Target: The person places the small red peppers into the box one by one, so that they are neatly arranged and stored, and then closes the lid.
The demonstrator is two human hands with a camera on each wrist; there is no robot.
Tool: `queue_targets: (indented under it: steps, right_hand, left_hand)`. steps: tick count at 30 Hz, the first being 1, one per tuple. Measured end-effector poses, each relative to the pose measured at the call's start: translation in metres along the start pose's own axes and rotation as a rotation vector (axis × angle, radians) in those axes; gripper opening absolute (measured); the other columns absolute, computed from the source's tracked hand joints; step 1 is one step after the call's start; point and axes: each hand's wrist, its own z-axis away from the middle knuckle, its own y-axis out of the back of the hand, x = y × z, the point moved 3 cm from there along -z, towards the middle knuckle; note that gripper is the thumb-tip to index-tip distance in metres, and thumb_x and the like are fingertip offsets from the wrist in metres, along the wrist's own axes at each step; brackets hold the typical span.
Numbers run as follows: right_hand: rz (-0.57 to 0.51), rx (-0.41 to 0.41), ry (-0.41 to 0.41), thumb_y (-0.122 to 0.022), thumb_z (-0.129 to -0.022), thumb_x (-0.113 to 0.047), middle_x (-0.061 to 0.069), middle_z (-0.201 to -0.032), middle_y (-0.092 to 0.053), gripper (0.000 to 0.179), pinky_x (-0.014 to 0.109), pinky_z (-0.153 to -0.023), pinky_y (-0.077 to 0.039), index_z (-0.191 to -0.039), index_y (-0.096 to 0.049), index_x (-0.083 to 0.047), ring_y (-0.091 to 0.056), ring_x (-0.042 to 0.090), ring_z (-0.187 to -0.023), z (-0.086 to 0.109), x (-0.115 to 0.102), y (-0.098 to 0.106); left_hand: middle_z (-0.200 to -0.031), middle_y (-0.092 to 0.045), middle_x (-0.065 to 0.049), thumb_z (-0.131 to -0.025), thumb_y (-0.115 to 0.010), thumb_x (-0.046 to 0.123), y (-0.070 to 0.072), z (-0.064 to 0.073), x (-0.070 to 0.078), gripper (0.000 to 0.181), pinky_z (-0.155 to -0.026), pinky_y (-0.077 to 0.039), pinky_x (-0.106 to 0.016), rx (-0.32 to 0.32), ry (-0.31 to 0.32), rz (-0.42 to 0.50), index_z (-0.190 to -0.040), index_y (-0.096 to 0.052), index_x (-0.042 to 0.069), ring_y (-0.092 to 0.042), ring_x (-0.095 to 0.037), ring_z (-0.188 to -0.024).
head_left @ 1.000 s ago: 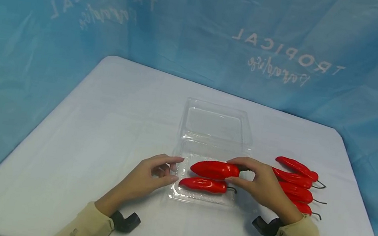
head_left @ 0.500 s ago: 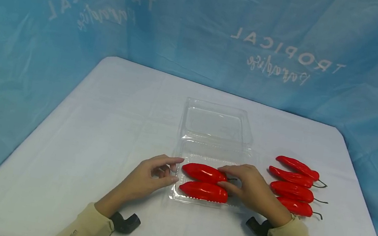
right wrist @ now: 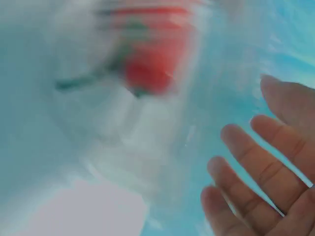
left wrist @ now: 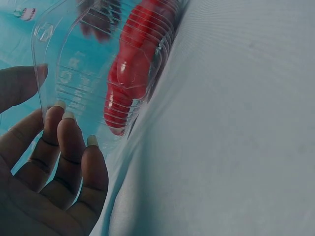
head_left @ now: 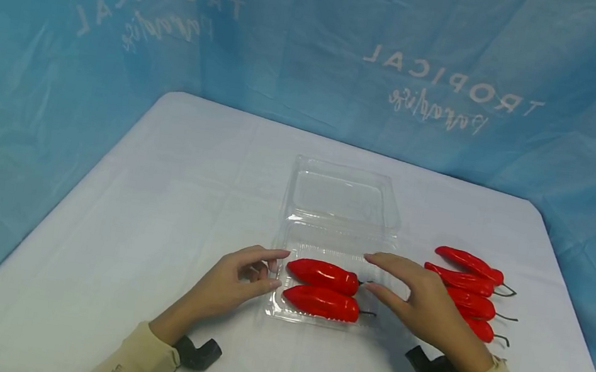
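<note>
Right hand [head_left: 422, 296] hangs empty, fingers parted, just beside two red peppers [head_left: 322, 275] lying parallel in the clear container [head_left: 337, 240]; left hand [head_left: 241, 276], loosely bent at its rim, presumably steadies it.

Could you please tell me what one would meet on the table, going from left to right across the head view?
Left hand, container, right hand, four loose peppers.

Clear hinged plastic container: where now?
In the head view, the container lies open right of centre, its near half, holding two long red peppers, between the left hand and right hand.
</note>
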Motion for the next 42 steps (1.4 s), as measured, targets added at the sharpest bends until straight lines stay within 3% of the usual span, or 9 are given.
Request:
queue_targets:
  steps: [4,9,14,19,22,26,29,38,42]
  right_hand:
    - [0.007,0.134,-0.018,-0.09,-0.077,-0.011,-0.005,-0.125,-0.07,0.062,0.015,-0.082,-0.054,-0.133,-0.069,-0.024,-0.067,0.003,-0.105,0.029,0.011,0.036]
    - [0.011,0.223,-0.21,-0.09,-0.076,-0.005,-0.01,-0.123,-0.07,0.063,0.002,-0.088,-0.04,-0.133,-0.069,-0.023,-0.052,-0.012,-0.117,0.078,0.048,0.067]
    - [0.013,0.28,-0.398,-0.085,-0.084,-0.01,-0.018,-0.122,-0.064,0.054,0.001,-0.082,-0.04,-0.134,-0.067,-0.01,-0.047,-0.021,-0.111,0.124,0.091,0.072]
    - [0.019,0.255,-0.518,-0.082,-0.088,-0.017,0.008,-0.125,-0.069,0.05,0.004,-0.082,-0.043,-0.134,-0.066,-0.006,-0.047,-0.022,-0.105,0.15,0.121,0.058]
    - [0.018,0.206,-0.593,-0.08,-0.09,-0.027,0.018,-0.131,-0.066,0.053,0.012,-0.088,-0.046,-0.137,-0.064,-0.009,-0.045,-0.022,-0.105,0.156,0.132,0.045]
    - [-0.019,0.133,-0.68,-0.078,-0.09,-0.041,0.022,-0.14,-0.059,0.065,0.056,-0.103,-0.046,-0.143,-0.059,-0.008,-0.053,0.018,-0.131,0.153,0.138,0.035]
    - [-0.048,0.084,-0.722,-0.079,-0.088,-0.046,0.027,-0.144,-0.052,0.074,0.079,-0.092,-0.037,-0.145,-0.055,-0.006,-0.043,0.053,-0.132,0.15,0.138,0.031]
    - [-0.065,0.077,-0.614,-0.087,-0.082,-0.033,0.025,-0.143,-0.054,0.071,0.075,-0.089,-0.043,-0.142,-0.059,-0.007,-0.046,0.049,-0.128,0.142,0.136,0.025]
    - [-0.043,0.069,-0.606,-0.087,-0.082,-0.036,0.02,-0.141,-0.057,0.068,0.061,-0.093,-0.047,-0.14,-0.062,-0.011,-0.05,0.043,-0.126,0.14,0.136,0.023]
  left_hand:
    - [-0.104,-0.065,0.003,-0.092,-0.077,0.02,-0.002,0.001,-0.004,0.048,-0.087,-0.056,-0.031,-0.003,0.011,0.002,-0.138,-0.065,0.018,-0.06,-0.019,-0.09]
    - [-0.104,-0.064,0.005,-0.092,-0.077,0.018,-0.002,0.001,-0.003,0.048,-0.087,-0.056,-0.031,0.0,-0.003,0.0,-0.138,-0.065,0.018,-0.06,-0.02,-0.09]
    - [-0.105,-0.064,0.006,-0.091,-0.077,0.016,0.003,0.002,0.001,0.049,-0.086,-0.057,-0.032,0.016,-0.028,-0.008,-0.139,-0.064,0.017,-0.06,-0.02,-0.089]
    - [-0.106,-0.064,0.006,-0.091,-0.077,0.016,0.009,0.005,0.001,0.049,-0.087,-0.057,-0.032,0.023,-0.027,-0.012,-0.139,-0.064,0.018,-0.06,-0.02,-0.09]
    - [-0.106,-0.064,0.005,-0.091,-0.077,0.015,0.012,0.006,0.0,0.05,-0.087,-0.057,-0.032,0.021,-0.034,-0.006,-0.139,-0.064,0.017,-0.06,-0.02,-0.091]
    - [-0.106,-0.065,0.002,-0.091,-0.075,0.011,0.013,0.006,-0.001,0.049,-0.087,-0.057,-0.032,0.013,-0.049,0.018,-0.139,-0.064,0.013,-0.059,-0.021,-0.091]
    - [-0.103,-0.064,0.001,-0.091,-0.074,0.009,0.013,0.006,-0.001,0.049,-0.086,-0.057,-0.032,0.007,-0.053,0.027,-0.139,-0.064,0.013,-0.059,-0.021,-0.09]
    - [-0.099,-0.064,0.003,-0.092,-0.074,0.011,0.017,0.006,0.006,0.048,-0.084,-0.057,-0.032,-0.002,-0.047,0.021,-0.139,-0.064,0.013,-0.059,-0.021,-0.089]
    - [-0.099,-0.064,0.003,-0.092,-0.074,0.01,0.018,0.006,0.007,0.048,-0.084,-0.057,-0.032,-0.001,-0.05,0.021,-0.139,-0.064,0.015,-0.059,-0.021,-0.089]
